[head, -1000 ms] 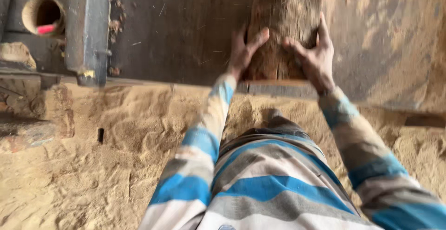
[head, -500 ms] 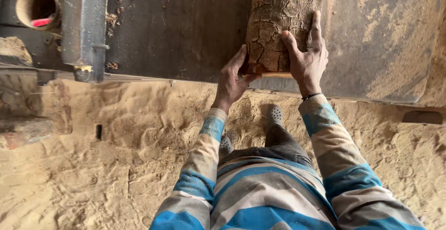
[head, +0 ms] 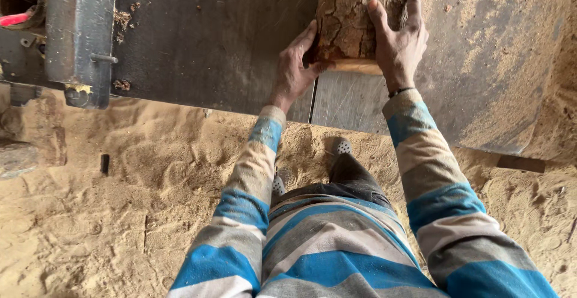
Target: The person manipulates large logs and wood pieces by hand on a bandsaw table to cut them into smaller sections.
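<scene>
A thick log (head: 354, 15) with rough brown bark lies on a dark metal saw table (head: 210, 39), its pale cut end facing me. My left hand (head: 296, 66) grips the log's left side near that end, thumb against the bark. My right hand (head: 399, 36) lies flat on top of the log's right side, fingers spread and pointing away from me. Both sleeves are striped blue, grey and beige. The log's far end runs out of view at the top.
A grey metal post (head: 81, 33) and a round opening with a red object (head: 18, 3) stand at the table's left. A slot (head: 311, 102) runs through the table edge below the log. Sawdust (head: 120, 214) covers the floor around my shoes (head: 341, 147).
The log has slid away from me along the table, with both hands following it. My left hand has shifted from the log's end to its left side.
</scene>
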